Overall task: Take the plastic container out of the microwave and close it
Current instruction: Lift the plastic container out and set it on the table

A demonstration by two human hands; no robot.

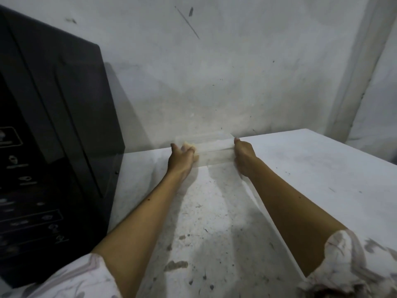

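A clear plastic container (211, 150) rests on the white countertop (300, 168) close to the back wall, with something pale yellow inside at its left end. My left hand (181, 158) grips its left end and my right hand (243, 153) grips its right end. The container is see-through and blurred, so I cannot tell whether a lid is on it. The black microwave (53, 136) stands at the left with its door shut, a control panel with faint markings on its front.
A stained white wall (214, 72) rises right behind the container. The countertop is speckled and dirty toward the front, and its right edge runs off at the far right. My patterned sleeves show at the bottom corners.
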